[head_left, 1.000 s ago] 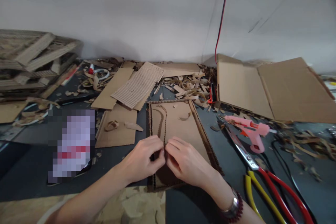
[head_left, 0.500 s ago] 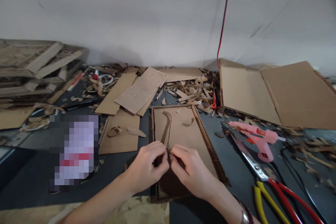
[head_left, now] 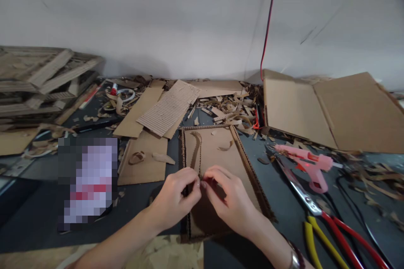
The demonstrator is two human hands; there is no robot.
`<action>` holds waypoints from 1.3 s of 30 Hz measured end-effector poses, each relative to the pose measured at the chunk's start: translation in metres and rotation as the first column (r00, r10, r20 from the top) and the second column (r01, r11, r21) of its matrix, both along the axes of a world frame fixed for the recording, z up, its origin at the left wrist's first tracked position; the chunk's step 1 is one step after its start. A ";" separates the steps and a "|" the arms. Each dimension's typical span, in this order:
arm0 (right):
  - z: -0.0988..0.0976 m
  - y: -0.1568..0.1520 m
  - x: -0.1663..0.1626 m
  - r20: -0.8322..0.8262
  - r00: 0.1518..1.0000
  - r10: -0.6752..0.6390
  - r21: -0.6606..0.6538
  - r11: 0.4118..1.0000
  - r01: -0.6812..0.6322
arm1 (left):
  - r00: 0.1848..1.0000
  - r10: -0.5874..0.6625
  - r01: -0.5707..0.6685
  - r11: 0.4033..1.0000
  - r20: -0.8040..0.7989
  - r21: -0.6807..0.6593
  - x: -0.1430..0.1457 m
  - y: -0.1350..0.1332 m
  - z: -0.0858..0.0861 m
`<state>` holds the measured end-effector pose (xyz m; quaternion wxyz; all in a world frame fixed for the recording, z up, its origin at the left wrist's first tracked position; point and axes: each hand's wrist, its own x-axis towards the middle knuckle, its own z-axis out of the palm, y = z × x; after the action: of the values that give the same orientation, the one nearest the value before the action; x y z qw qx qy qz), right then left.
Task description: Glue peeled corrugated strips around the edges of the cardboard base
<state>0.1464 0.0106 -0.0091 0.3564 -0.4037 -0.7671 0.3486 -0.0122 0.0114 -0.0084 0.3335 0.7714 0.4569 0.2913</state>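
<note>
- Corrugated cardboard tray: rimmed with corrugated strips, lying flat on the dark workbench, directly before the person
- Contents: curved corrugated strip, standing on edge; small cardboard scrap
- Left hand: fingertips pinched together at the strip's lower end
- Right hand: fingertips pinched against the same end, beside the left
- Beside the tray, right: pink glue gun; red-and-yellow-handled shears

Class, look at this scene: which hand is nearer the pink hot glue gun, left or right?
Right. The right hand and left hand both pinch the cardboard strip, but the right hand lies between the strip and the pink hot glue gun, so the left is farther.
</note>
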 end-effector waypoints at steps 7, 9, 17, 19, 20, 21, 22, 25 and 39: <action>0.007 -0.001 -0.001 -0.075 0.996 0.050 -0.116 0.992 -0.058 | 0.999 -0.035 0.035 0.999 0.008 0.031 0.001 -0.001 -0.001; 0.008 0.000 0.000 -0.086 0.995 0.059 -0.140 0.988 -0.071 | 0.999 -0.035 0.035 0.999 0.010 0.034 0.001 -0.001 -0.001; 0.009 0.004 0.004 -0.111 0.991 0.073 -0.212 0.973 -0.096 | 0.999 -0.042 0.041 0.997 0.024 0.061 0.001 -0.002 0.002; 0.010 0.005 0.006 -0.115 0.990 0.077 -0.212 0.972 -0.100 | 0.999 -0.040 0.038 0.997 0.032 0.062 0.001 -0.002 0.003; 0.010 0.004 0.006 -0.116 0.991 0.071 -0.207 0.974 -0.094 | 0.999 -0.034 0.032 0.998 0.037 0.057 0.001 -0.002 0.003; 0.010 0.004 0.007 -0.116 0.991 0.062 -0.202 0.976 -0.085 | 0.999 -0.027 0.025 0.998 0.043 0.050 0.001 -0.001 0.004; 0.010 0.004 0.007 -0.113 0.992 0.052 -0.193 0.978 -0.073 | 0.999 -0.020 0.018 0.999 0.048 0.041 0.001 -0.001 0.004; 0.009 0.004 0.007 -0.103 0.994 0.025 -0.163 0.986 -0.041 | 0.999 -0.010 0.009 1.000 0.052 0.024 0.001 0.001 0.004; 0.006 0.001 0.001 -0.074 0.997 0.024 -0.087 0.996 -0.030 | 0.999 -0.036 0.034 0.996 0.022 0.080 0.003 -0.002 0.002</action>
<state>0.1474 0.0114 -0.0027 0.3613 -0.3957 -0.7429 0.4012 -0.0094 0.0094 -0.0068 0.3128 0.7885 0.4276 0.3124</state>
